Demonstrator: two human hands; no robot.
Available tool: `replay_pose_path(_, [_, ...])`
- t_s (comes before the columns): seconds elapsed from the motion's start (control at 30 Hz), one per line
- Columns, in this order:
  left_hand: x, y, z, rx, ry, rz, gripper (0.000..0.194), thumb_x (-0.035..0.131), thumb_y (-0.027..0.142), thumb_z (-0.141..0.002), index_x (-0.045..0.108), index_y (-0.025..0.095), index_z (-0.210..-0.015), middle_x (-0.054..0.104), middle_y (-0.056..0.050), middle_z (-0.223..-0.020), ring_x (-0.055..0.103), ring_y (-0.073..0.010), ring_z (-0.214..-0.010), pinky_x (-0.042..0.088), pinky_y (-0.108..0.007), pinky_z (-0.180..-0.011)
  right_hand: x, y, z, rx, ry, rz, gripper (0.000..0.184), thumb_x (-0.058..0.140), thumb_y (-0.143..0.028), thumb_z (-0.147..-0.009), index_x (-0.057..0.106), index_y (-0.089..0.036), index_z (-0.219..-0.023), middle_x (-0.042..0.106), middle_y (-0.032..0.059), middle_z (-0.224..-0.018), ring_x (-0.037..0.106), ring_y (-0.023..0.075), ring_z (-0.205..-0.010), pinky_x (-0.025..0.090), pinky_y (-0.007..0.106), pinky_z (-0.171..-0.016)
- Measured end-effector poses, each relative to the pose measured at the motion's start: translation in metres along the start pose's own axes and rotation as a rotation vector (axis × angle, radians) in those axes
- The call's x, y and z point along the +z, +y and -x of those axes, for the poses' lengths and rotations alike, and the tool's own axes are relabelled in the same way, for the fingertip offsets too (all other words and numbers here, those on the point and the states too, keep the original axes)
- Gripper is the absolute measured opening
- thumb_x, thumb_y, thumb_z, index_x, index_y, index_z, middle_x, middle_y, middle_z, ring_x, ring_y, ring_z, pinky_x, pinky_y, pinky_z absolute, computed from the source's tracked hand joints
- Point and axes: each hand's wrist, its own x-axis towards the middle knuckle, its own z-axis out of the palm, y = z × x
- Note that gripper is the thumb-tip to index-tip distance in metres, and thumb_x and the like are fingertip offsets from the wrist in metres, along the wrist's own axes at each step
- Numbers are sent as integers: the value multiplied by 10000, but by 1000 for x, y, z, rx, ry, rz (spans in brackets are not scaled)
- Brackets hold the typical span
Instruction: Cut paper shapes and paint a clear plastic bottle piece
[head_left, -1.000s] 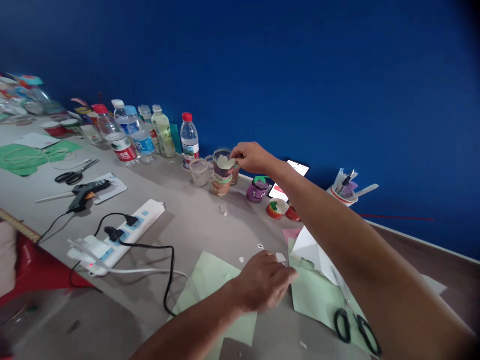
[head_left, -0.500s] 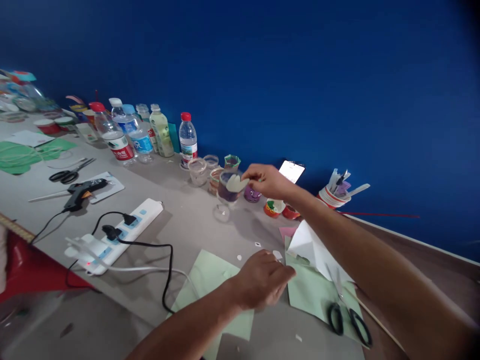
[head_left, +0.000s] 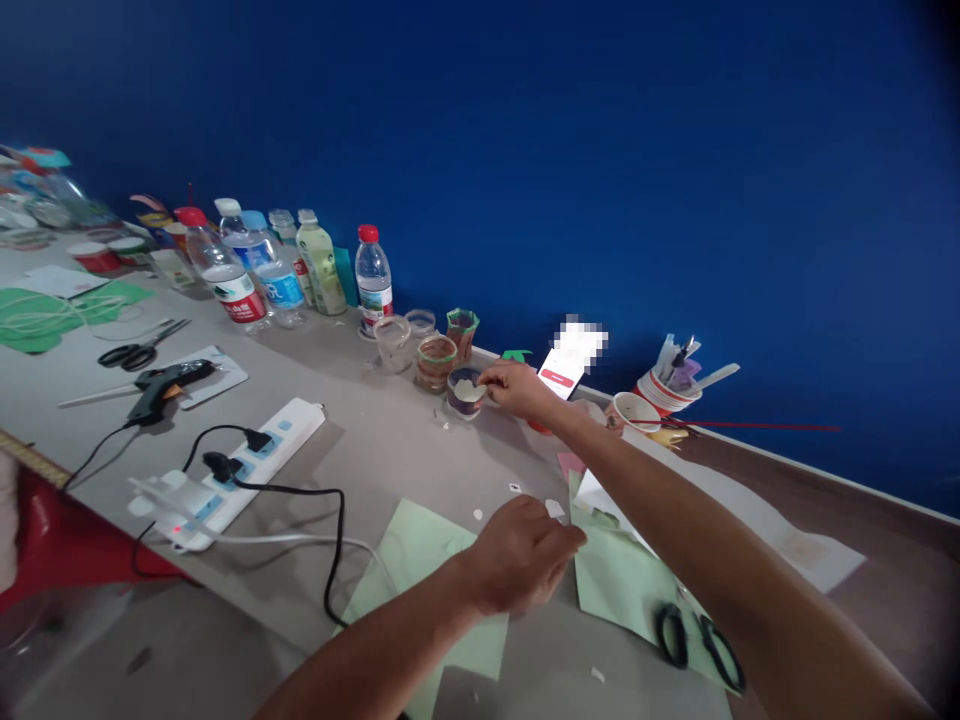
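My right hand (head_left: 517,388) pinches the rim of a small clear cup (head_left: 463,402) with a dark band round it and a pale piece inside. This cup is low over the table, beside a cup with brown bands and a green rim (head_left: 436,365). Below, my left hand (head_left: 525,555) is curled closed above the table, between two sheets of pale green paper (head_left: 409,560). Its fingers face away, so whatever they hold is hidden. Small white scraps (head_left: 553,508) lie just beyond it.
Black-handled scissors (head_left: 701,640) lie on green paper at right. A lit phone (head_left: 566,365) leans by the blue wall. A power strip (head_left: 247,475) with cables, a glue gun (head_left: 169,388) and several bottles (head_left: 373,280) occupy the left. White paper (head_left: 795,530) lies under my right forearm.
My right hand has moved down and slightly left, lowering the cup towards the table. More of the phone and of the brown-banded cup now shows. The left hand has stayed almost still.
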Motion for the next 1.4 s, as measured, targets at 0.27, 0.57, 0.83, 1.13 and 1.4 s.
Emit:
replay_pose_path(0.27, [2, 0, 0, 12, -21, -11, 147, 410, 101, -909, 545, 151, -935, 526, 29, -563, 486, -140, -558, 394, -286, -594, -13, -1, 3, 9, -6, 12, 473, 520, -39, -772, 731, -264, -1130, 738, 55, -1129, 674, 220, -987, 509, 347, -867])
replay_pose_path(0.57, [-3, 1, -4, -7, 31, -3, 163, 398, 76, -893, 538, 157, -870, 493, 27, -558, 431, -129, -539, 387, -271, -567, -31, -21, -50, -75, -14, 152, 355, 491, -71, -820, 762, -227, -990, 731, 49, -1048, 642, 188, -968, 469, 281, -836])
replay_pose_path(0.83, [-4, 0, -5, 9, 36, -2, 140, 421, 76, -883, 543, 144, -883, 515, 22, -556, 458, -131, -556, 409, -275, -599, -8, -39, -84, -120, -254, 221, 162, 617, -119, -761, 760, -149, -831, 722, 101, -885, 591, 162, -712, 365, 252, -583])
replay_pose_path(1.13, [0, 0, 0, -5, -72, -16, 134, 443, 76, -890, 550, 151, -917, 553, 23, -581, 490, -135, -586, 414, -291, -623, -7, -40, -91, -99, -299, 295, 143, 598, -98, -716, 728, -124, -770, 678, 78, -800, 503, 135, -665, 263, 276, -557])
replay_pose_path(1.4, [0, 1, -1, 1, 43, 16, 141, 436, 68, -863, 547, 140, -913, 526, 16, -557, 463, -140, -561, 396, -283, -590, -73, -58, -90, -110, -111, 303, 322, 514, -32, -738, 751, -161, -913, 702, 63, -959, 580, 173, -811, 356, 261, -653])
